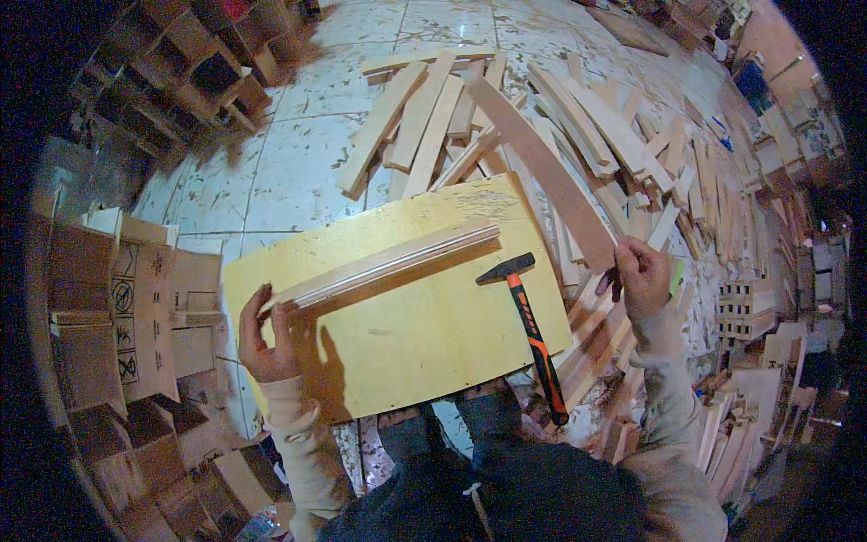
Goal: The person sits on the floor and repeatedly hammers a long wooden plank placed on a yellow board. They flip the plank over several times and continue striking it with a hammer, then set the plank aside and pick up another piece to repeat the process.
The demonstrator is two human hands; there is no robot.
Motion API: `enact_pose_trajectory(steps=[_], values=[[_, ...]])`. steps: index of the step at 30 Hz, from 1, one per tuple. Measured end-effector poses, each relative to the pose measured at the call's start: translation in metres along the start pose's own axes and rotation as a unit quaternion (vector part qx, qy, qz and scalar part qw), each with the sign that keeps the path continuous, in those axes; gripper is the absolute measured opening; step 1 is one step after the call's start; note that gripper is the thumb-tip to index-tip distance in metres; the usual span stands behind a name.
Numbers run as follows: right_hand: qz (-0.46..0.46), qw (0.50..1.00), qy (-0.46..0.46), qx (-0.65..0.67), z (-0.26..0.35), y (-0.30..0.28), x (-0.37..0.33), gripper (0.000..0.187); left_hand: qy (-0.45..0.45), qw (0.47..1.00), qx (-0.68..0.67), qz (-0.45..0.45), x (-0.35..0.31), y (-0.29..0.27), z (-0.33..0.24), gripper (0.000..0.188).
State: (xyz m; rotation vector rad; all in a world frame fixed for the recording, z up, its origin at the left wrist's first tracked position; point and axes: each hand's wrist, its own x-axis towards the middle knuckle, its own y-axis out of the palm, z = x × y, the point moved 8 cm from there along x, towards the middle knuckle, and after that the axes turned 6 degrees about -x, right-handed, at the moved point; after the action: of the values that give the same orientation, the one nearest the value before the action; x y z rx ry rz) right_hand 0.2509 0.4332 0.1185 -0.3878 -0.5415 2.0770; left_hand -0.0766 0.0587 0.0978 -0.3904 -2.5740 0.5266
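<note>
The step in hand looks like bringing one length of wood to another: a layered wooden strip (397,259) lies aslant on the yellow table (397,361), while a long brown slat (548,176) is held up beyond the table's right side. The left hand (265,336) is at the strip's left end, its fingers curled on one side and the thumb on the other, apparently gripping that end or steadying it. Pale lines run along the strip's near side; whether they are grooves or joints between stacked pieces, I cannot tell. The right hand (639,275) pinches the slat's near end between thumb and fingers, and the far end reaches up and left across the wood pile (578,117) on the tiled floor (298,154). Whether that far end rests on the pile or hangs above it is unclear.

A hammer (533,334) lies free near the table's right edge, its handle sticking out over the near side. The next move seems to call for a firm pinch on the slat, since it is held only at one end and could swing or tip, with enough room to pass the hammer without knocking it.
</note>
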Motion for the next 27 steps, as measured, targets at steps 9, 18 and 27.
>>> enact_pose_trajectory(steps=[9, 18, 27], values=[[0.324, 0.937, 0.028, 0.127, 0.046, 0.068, -0.015, 0.033, -0.280, 0.827, -0.487, -0.034, 0.020, 0.011, 0.039, 0.049], [0.191, 0.964, 0.040, 0.180, 0.029, 0.123, 0.031, 0.044, -0.216, 0.888, -0.401, -0.068, -0.004, -0.022, 0.077, 0.040], [-0.002, 0.920, -0.304, -0.247, 0.042, 0.146, 0.014, 0.047, -0.208, 0.968, -0.101, -0.099, -0.035, -0.026, 0.100, 0.032]])
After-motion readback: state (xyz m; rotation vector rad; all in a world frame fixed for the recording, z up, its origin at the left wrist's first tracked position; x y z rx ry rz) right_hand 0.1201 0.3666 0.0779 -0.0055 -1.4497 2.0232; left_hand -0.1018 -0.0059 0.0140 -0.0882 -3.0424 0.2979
